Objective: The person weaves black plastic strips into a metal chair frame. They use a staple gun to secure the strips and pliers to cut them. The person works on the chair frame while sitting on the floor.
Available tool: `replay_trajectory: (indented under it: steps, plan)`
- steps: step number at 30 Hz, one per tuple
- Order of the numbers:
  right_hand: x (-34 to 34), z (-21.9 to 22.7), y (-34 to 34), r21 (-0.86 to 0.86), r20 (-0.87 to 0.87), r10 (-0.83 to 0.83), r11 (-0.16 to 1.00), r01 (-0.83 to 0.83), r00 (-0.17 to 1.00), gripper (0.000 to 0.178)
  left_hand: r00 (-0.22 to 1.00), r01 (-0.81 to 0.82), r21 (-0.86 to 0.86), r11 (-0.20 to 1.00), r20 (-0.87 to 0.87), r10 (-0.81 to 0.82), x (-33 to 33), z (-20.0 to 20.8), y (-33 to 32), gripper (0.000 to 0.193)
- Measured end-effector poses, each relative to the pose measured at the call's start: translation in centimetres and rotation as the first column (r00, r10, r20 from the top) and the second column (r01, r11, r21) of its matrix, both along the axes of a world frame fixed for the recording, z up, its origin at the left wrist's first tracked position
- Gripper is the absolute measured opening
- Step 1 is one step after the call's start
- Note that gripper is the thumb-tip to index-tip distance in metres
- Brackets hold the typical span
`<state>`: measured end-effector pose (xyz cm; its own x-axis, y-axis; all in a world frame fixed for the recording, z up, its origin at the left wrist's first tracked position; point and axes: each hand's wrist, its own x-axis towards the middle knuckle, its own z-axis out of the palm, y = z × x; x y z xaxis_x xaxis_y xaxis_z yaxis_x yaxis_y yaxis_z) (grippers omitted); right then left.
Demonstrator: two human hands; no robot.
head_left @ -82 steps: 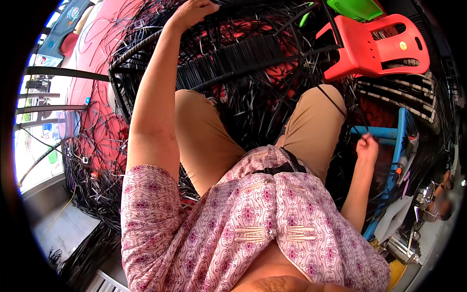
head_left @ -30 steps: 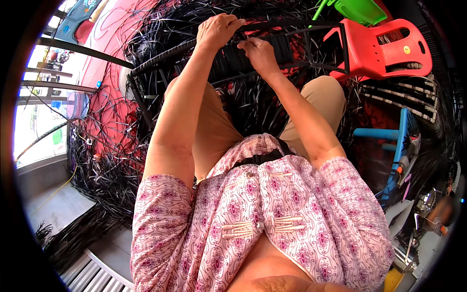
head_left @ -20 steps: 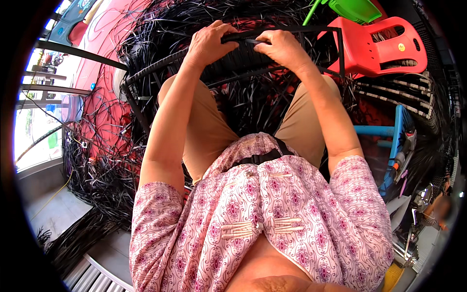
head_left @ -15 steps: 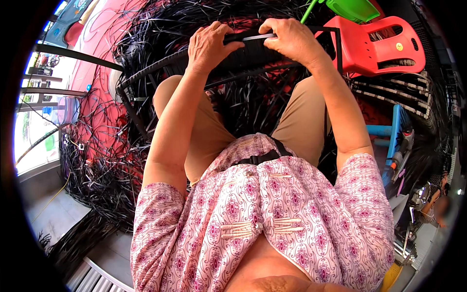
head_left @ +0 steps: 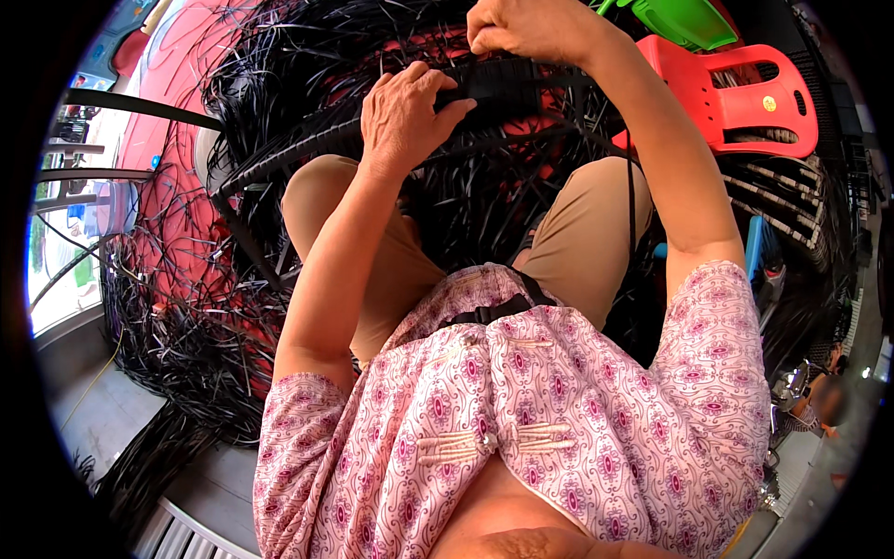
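Note:
My left hand (head_left: 406, 121) is curled over a black frame (head_left: 307, 141) wrapped in flat black strip, the thumb on the near side and the fingers on the far side. Above and to its right, my right hand (head_left: 535, 30) is closed in a pinch near the top of the view. A black strip (head_left: 472, 65) runs down from its fingertips toward the wrapped bar; its end is hidden by the hand. The frame lies across in front of my knees, its other bars dark against the pile behind.
Tangled black strips (head_left: 186, 345) cover the red ground around my legs. At the right stand a red plastic chair (head_left: 684, 93) and a green plastic chair (head_left: 684, 20). A blue plastic piece (head_left: 753, 244) is below them. Dark metal bars (head_left: 140, 106) reach in from the left.
My right hand has moved up and slightly left, away from the frame, drawing a strip. The pale flat piece between the hands is out of sight. My left hand stays by the bar, slightly lower.

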<state>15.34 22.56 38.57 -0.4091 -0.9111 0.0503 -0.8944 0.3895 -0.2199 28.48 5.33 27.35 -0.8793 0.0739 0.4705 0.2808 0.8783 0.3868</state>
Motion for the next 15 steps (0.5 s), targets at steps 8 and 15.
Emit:
replay_trajectory:
  steps: [8,15]
  plan:
    - [-5.4,-6.8,-2.9,0.225,0.57,-0.223,0.968,0.111,0.791,0.026,0.999,0.032,0.128,0.991,-0.001,-0.032,0.5,0.0,0.2,0.038]
    - [-5.9,-9.6,-3.1,0.28,0.742,-0.216,0.96,-0.001,0.635,0.023,0.995,0.095,0.085,0.992,0.009,-0.096,0.8,0.4,0.1,0.029]
